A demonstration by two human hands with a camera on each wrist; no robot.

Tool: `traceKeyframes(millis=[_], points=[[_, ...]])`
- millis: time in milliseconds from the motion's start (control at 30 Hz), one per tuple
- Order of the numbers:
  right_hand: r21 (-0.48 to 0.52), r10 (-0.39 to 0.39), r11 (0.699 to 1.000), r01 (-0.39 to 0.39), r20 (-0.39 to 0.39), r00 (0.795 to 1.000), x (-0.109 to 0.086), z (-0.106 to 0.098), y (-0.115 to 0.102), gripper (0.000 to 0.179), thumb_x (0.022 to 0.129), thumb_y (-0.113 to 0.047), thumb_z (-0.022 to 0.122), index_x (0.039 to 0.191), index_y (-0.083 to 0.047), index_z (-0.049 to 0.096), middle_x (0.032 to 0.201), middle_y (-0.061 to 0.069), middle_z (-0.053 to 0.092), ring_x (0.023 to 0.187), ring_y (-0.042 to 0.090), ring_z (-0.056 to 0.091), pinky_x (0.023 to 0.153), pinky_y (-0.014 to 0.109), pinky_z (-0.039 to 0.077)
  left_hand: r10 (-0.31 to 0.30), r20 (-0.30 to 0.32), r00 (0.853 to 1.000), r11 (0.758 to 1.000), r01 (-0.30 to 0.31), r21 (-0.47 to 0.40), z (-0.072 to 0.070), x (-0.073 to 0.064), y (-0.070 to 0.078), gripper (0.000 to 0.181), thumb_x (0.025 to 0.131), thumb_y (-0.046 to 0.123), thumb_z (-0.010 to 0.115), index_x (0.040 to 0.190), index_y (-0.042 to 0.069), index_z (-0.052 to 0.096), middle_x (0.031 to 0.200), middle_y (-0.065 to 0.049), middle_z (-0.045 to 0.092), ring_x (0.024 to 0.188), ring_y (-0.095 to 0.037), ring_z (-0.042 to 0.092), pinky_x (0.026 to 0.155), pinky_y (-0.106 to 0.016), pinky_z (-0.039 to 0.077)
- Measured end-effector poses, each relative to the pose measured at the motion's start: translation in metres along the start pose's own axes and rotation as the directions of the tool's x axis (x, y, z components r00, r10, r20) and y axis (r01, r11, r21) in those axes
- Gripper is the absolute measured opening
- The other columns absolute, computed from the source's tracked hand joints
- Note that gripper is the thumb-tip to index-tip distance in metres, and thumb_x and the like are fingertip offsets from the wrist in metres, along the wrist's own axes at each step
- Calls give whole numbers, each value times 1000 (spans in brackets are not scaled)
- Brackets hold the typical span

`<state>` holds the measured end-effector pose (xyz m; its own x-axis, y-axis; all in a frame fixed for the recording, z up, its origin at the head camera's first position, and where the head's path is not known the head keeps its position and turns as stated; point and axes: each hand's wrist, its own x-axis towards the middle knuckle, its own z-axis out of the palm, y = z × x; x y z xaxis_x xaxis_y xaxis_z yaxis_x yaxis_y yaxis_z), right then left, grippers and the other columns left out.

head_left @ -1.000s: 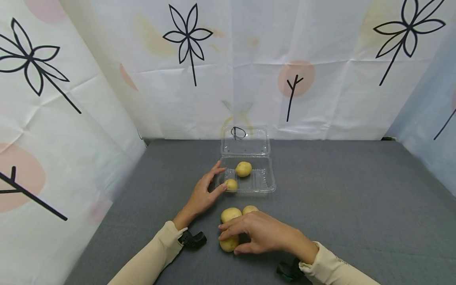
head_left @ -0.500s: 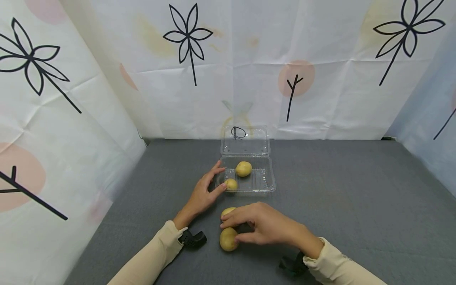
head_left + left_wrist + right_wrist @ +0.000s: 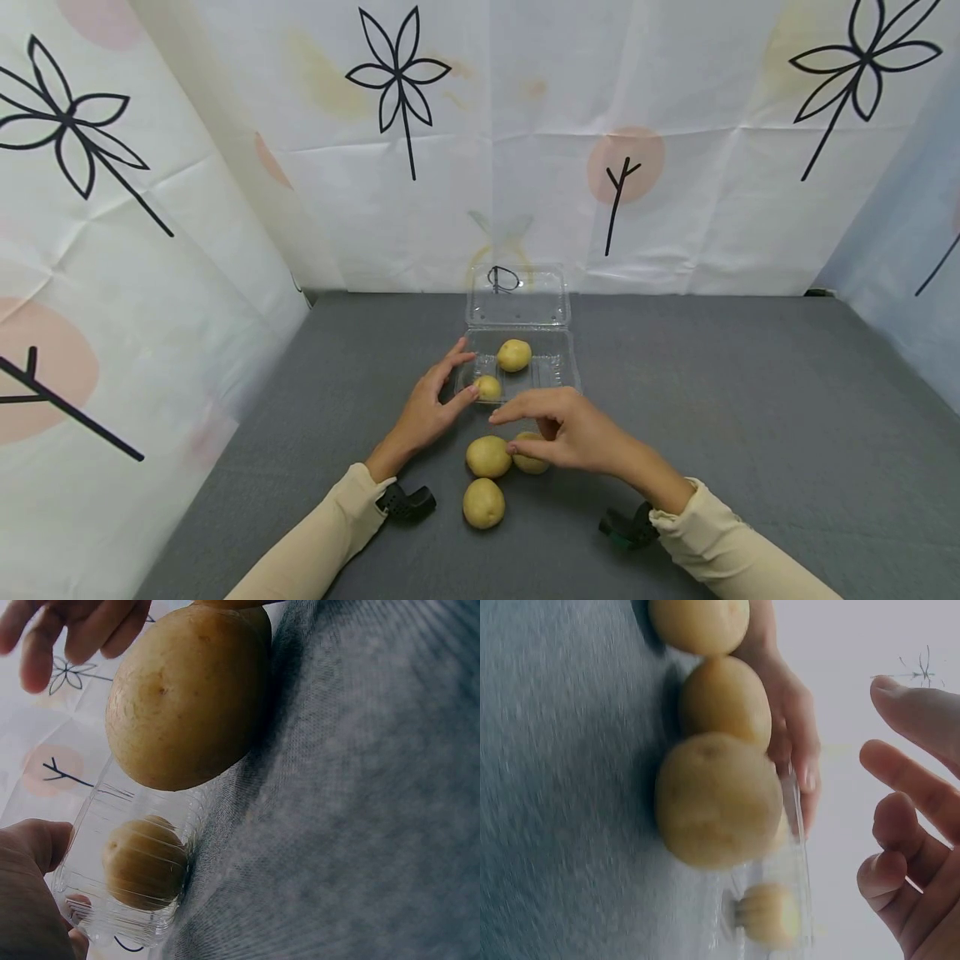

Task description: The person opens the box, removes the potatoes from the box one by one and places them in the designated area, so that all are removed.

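Note:
A clear plastic clamshell container [image 3: 551,367] lies open, its lid [image 3: 517,304] raised at the back. Inside are two potatoes, one in the middle [image 3: 513,355] and one at the near left corner [image 3: 489,387]. My left hand [image 3: 427,412] rests against the container's left side, fingers spread, thumb [image 3: 51,844] at its rim. In front sit a lower potato [image 3: 483,503], a middle potato [image 3: 488,457] and a right potato [image 3: 534,463], partly hidden by my right hand [image 3: 570,429]. That hand hovers above it with fingers bent and parted, holding nothing, as the right wrist view shows.
A grey cloth [image 3: 712,433] covers the table. White fabric walls [image 3: 555,100] with plant drawings stand behind and on both sides. Each wrist wears a black camera band [image 3: 405,504] under a cream sleeve [image 3: 322,525].
My right hand has moved up and to the right, away from the lower potato and past the middle one, to over the right potato. My left hand and the container have stayed put.

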<state>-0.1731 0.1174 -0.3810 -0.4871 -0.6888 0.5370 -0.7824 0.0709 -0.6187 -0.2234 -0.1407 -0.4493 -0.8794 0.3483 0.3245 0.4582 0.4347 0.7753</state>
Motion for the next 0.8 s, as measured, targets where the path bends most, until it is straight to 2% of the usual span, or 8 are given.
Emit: traceKeyframes(millis=[267, 400, 600, 800], points=[[-71, 2, 997, -10, -104, 995, -1, -8, 15, 28, 85, -2, 80, 113, -7, 76, 103, 8, 77, 50, -1, 42, 47, 15, 39, 6, -1, 1000, 1000, -6, -1, 0, 1, -1, 55, 101, 28, 63, 151, 12, 48, 170, -5, 25, 155, -32, 29, 115, -64, 36], [-115, 13, 993, -32, -159, 987, -3, -8, 22, 27, 84, -2, 82, 110, -6, 77, 99, 5, 77, 57, 4, 47, 51, 22, 43, 2, 0, 1000, 1000, -2, 2, 0, 0, 0, 55, 101, 28, 63, 151, 12, 48, 170, -2, 24, 155, -32, 29, 115, -64, 36], [-181, 42, 980, -86, -233, 971, -4, -10, 33, 28, 82, -1, 83, 108, -10, 79, 93, 2, 76, 64, 18, 52, 57, 30, 45, 0, -3, 1000, 1000, 0, 3, 0, 0, -1, 55, 100, 28, 64, 151, 11, 49, 170, -2, 25, 155, -32, 29, 115, -64, 35], [-211, 89, 965, -154, -290, 953, -3, -11, 42, 27, 82, -4, 84, 107, -12, 79, 96, 3, 77, 69, 16, 53, 60, 34, 46, 1, -7, 1000, 1000, -1, 4, 0, 0, -1, 55, 100, 28, 64, 151, 11, 49, 170, -3, 25, 155, -33, 29, 115, -64, 36]])
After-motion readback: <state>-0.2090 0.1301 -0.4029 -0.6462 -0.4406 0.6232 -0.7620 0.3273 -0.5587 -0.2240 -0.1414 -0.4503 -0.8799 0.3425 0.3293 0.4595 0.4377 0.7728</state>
